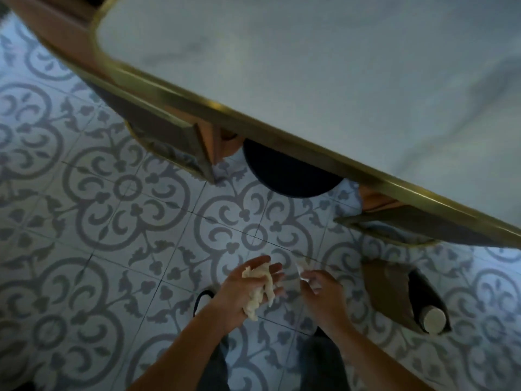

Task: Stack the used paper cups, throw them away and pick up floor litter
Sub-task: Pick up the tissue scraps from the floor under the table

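Observation:
Above the patterned floor, my left hand (248, 289) is palm up and holds a crumpled cream-coloured napkin (260, 289) that lies across the palm and fingers. Just to its right, my right hand (321, 292) pinches a small white scrap of paper (303, 270) between its fingertips. The two hands are close together but apart. No paper cups are visible in the view.
A marble table (324, 66) with a brass edge fills the upper right. Under it are a dark round base (290, 176) and wooden chairs (174, 142). A brown paper bag (389, 289) and a dark bottle (428, 303) lie on the tiled floor (112, 221) at right.

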Action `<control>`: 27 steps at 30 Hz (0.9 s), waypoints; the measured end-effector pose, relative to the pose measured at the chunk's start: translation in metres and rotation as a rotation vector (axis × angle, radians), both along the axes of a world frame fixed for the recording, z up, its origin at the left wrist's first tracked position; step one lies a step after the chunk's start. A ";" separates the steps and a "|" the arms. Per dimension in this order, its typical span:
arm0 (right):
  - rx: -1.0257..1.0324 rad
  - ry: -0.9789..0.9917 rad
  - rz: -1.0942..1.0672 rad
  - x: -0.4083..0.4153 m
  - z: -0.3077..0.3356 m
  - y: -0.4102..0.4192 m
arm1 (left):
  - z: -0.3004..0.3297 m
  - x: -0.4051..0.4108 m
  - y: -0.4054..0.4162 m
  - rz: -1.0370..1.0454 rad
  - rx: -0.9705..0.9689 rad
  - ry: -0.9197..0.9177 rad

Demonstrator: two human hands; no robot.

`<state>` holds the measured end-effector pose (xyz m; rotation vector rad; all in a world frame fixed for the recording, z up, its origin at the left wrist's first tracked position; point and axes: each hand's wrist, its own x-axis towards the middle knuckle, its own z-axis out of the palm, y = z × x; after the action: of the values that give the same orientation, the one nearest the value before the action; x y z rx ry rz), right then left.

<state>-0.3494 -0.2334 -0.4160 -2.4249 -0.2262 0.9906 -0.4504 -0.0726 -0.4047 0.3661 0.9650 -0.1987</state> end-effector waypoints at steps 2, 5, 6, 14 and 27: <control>0.012 0.010 -0.109 0.016 -0.004 -0.028 | -0.002 0.020 -0.023 -0.113 0.057 0.039; 0.015 0.024 -0.293 0.044 -0.011 -0.079 | -0.010 0.052 -0.065 -0.294 0.165 0.074; 0.005 0.027 -0.343 0.053 -0.014 -0.098 | -0.014 0.063 -0.081 -0.343 0.197 0.078; -0.081 0.123 -0.640 0.111 -0.044 -0.249 | -0.036 0.160 -0.215 -0.656 0.324 0.091; 0.045 0.249 -1.054 0.155 -0.102 -0.437 | -0.094 0.278 -0.413 -1.028 0.314 0.132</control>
<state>-0.1947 -0.6709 -0.5182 -1.8908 0.9942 0.7223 -0.1726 -0.4857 -0.4988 1.1373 0.8620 -1.0191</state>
